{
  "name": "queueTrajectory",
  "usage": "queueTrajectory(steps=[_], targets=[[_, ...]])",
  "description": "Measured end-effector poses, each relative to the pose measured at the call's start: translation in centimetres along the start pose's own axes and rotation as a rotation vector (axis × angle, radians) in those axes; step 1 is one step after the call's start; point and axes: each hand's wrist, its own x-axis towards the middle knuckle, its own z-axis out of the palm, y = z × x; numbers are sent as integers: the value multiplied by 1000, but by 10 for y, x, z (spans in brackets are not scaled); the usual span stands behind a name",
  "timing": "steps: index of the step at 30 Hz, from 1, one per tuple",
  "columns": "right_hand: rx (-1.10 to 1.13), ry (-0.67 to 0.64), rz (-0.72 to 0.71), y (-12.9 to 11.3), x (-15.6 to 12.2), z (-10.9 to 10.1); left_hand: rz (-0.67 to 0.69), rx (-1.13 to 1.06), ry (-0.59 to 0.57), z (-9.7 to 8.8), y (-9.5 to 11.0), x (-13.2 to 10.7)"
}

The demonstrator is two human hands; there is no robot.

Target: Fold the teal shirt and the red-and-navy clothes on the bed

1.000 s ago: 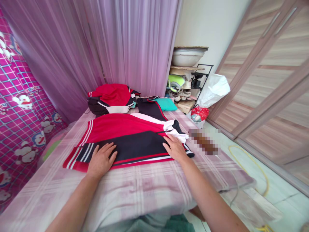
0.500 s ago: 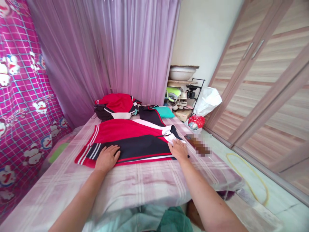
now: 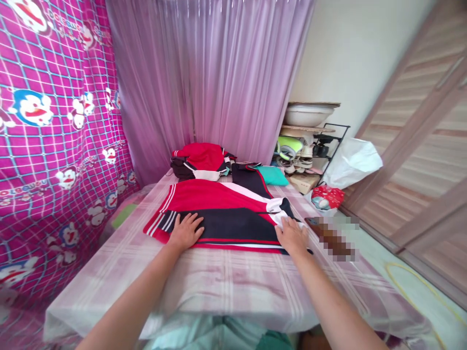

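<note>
A red, navy and white striped jacket lies folded flat on a table covered with a pale pink checked cloth. My left hand rests flat and open on the jacket's near left part, by the striped hem. My right hand lies flat with fingers spread on the jacket's right end, over the white collar part. Neither hand holds anything.
A pile of red and dark clothes and a teal item lie at the table's far end. A blurred dark object sits at the right edge. Behind are purple curtains, a shoe rack, a white bag and wooden wardrobe doors.
The view has swung left and back, so the pink cartoon cloth fills more of the left. My right hand slid rightward along the jacket to its collar end; my left hand stays flat.
</note>
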Motion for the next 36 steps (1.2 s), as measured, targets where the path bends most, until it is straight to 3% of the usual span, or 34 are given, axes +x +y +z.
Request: queueTrajectory(steps=[5,7,9,12,14,18,23,28,33,36], targets=[[172,153,-193,-58,7,-17,15,2,9,6,-5,1],[213,112,-302,-79,8,-17,12,8,11,7,-5,1],[211,-38,-348,-90,8,-13,15,10,7,7,-5,0],[185,-282,-297,-90,6,-3,17,7,-15,5,-4,-1],[184,-332,-269,-85,6,0,14,5,-32,1,-3,0],[195,-338,-255,-83,6,-2,20,6,-62,-15,0,8],[196,-334,-251,-85,5,-3,51,90,50,-20,-1,14],[177,-348,-238,-85,4,-2,38,131,-124,-11,-8,14],[177,-376,-255,-83,6,-10,99,74,-168,-33,-13,29],[210,-359,-304,-78,17,-21,119,37,-128,-43,-15,42]])
